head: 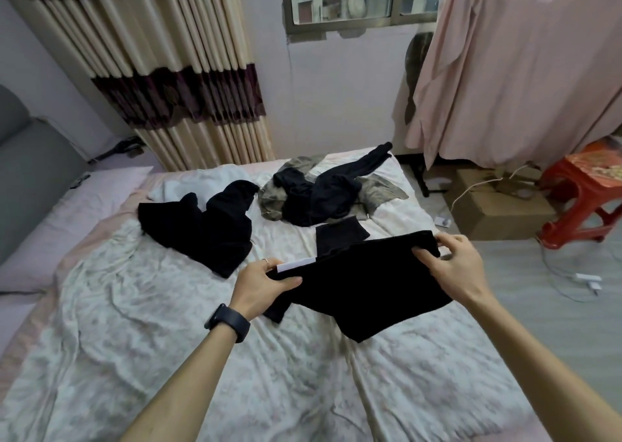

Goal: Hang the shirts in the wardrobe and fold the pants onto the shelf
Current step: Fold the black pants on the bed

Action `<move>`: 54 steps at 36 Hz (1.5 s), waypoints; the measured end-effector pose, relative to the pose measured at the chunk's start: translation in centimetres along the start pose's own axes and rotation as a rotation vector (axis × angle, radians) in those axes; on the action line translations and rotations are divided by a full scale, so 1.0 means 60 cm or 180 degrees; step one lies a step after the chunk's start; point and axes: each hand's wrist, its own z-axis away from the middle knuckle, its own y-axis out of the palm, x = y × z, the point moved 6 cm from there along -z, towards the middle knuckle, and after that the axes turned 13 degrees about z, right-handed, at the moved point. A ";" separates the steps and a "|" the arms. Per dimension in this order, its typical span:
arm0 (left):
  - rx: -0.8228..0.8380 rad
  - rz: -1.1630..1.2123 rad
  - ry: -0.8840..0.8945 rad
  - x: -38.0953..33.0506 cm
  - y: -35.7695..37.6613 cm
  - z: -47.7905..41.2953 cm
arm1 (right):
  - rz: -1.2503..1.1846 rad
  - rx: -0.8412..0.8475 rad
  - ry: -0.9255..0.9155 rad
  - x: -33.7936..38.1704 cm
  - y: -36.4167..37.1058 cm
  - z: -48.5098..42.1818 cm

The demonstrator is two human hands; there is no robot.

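Firstly, at left on the bed, a crumpled black cloth. Left hand gripping the left edge of the folded black garment, right hand pinching its upper right corner, garment spread between them over the bed. Far right, red stool.

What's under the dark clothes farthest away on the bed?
A grey-brown garment pokes out beneath the dark clothes; its middle is covered, so anything else there is hidden.
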 end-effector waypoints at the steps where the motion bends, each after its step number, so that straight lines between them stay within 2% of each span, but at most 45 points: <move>1: -0.0129 -0.0063 0.0064 -0.009 0.002 0.002 | 0.0068 -0.0166 0.0137 -0.002 0.005 0.007; 2: -0.0283 -0.0190 0.0124 -0.019 0.008 0.004 | 0.0023 -0.0230 0.0330 -0.006 0.014 0.017; 4: -0.0524 -0.0501 0.0230 -0.041 0.029 0.010 | -0.0450 0.0084 0.0809 -0.011 0.052 0.041; 7: -0.0576 -0.0876 0.0317 -0.070 0.087 0.029 | -0.1423 0.1365 0.1455 0.013 0.134 0.087; 9: -0.0340 -0.1164 0.0269 -0.077 0.138 0.043 | -0.1753 0.1949 0.1620 0.035 0.169 0.105; 11: 0.0099 -0.1253 0.0186 -0.076 0.186 0.055 | -0.1698 0.1947 0.1484 0.039 0.180 0.097; 12: 0.0424 -0.1057 0.0094 -0.070 0.207 0.059 | -0.1563 0.1880 0.1375 0.035 0.181 0.090; 15: 0.1629 -0.0019 -0.0567 -0.043 0.256 0.074 | -0.0958 0.1684 0.1151 0.001 0.163 0.079; 16: 0.1886 0.0292 -0.0773 -0.036 0.265 0.073 | -0.0736 0.1632 0.1116 -0.015 0.152 0.077; 18: 0.1819 0.0506 -0.0857 -0.025 0.262 0.055 | -0.0314 0.1634 0.0856 -0.034 0.129 0.076; 20: 0.1198 0.0057 -0.0518 -0.017 0.244 0.011 | 0.0053 0.1735 0.0460 -0.041 0.106 0.072; 22: 0.0810 -0.1037 0.0022 -0.020 0.237 -0.031 | 0.0295 0.1802 0.0071 -0.041 0.080 0.066; 25: 0.0864 -0.2277 0.0700 -0.027 0.266 -0.076 | 0.0570 0.1901 -0.0259 -0.036 0.041 0.064; 28: 0.1254 -0.2925 0.1014 -0.033 0.313 -0.113 | 0.0880 0.2020 -0.0353 -0.032 0.005 0.063; 31: 0.1640 -0.3198 0.1206 -0.052 0.339 -0.132 | 0.0874 0.1725 -0.0304 -0.033 -0.044 0.049; 33: 0.1503 -0.2983 0.1258 -0.081 0.331 -0.136 | 0.0975 0.1388 -0.0288 -0.040 -0.084 0.031; 35: 0.1171 -0.2751 0.1371 -0.127 0.302 -0.133 | 0.1097 0.1003 -0.0257 -0.044 -0.124 0.010; 38: 0.0651 -0.2498 0.1917 -0.237 0.250 -0.127 | 0.1165 0.0342 -0.0248 -0.019 -0.185 -0.027; 46: -0.0689 -0.2292 0.2794 -0.571 0.103 -0.063 | 0.0866 -0.1395 -0.0988 0.205 -0.374 -0.073; 49: -0.1324 -0.2291 0.3165 -0.677 0.055 -0.004 | 0.0820 -0.1800 -0.1237 0.282 -0.442 -0.074; 54: -0.2000 -0.2267 0.3453 -0.812 -0.016 0.116 | 0.0541 -0.2320 -0.1564 0.393 -0.555 -0.048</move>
